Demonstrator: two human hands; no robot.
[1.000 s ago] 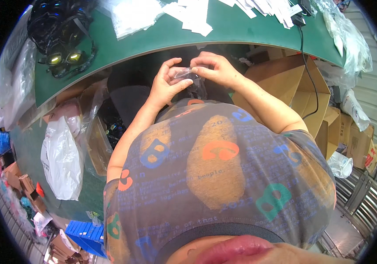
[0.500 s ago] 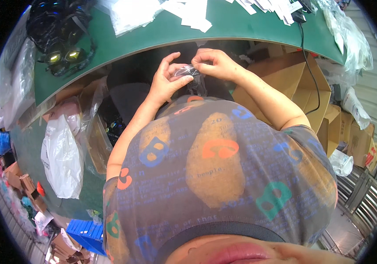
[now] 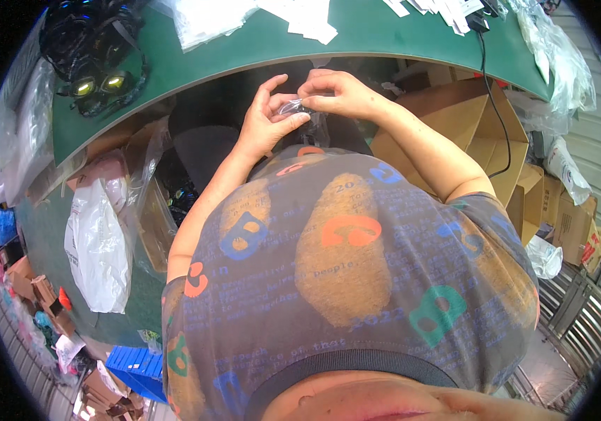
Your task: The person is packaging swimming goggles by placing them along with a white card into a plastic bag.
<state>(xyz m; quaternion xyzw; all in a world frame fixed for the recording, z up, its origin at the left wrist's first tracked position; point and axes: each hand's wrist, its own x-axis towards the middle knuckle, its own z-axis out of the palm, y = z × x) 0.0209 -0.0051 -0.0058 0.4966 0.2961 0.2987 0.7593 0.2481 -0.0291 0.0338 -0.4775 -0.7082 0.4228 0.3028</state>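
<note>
Just past the near edge of the green table, over my lap, a small clear plastic bag point(image 3: 319, 130) hangs between my hands. My left hand point(image 3: 269, 118) pinches it between thumb and curled fingers, with the index finger raised. Against the bag's upper edge, my right hand point(image 3: 338, 95) has its thumb and fingertips pressed together, close to the left fingers. Whatever the bag may contain is too dark and small to make out.
On the green table point(image 3: 258, 50) lie dark goggles with straps point(image 3: 97, 88), clear plastic bags point(image 3: 213, 19) and white paper slips point(image 3: 311, 19). A black cable point(image 3: 486, 91) drops over its right edge beside an open cardboard box point(image 3: 448, 112). A white bag point(image 3: 97, 245) is at the left.
My right hand has shifted slightly left, nearer the left fingers. The bag's upper part has moved a little with it. My left hand stays nearly in place.
</note>
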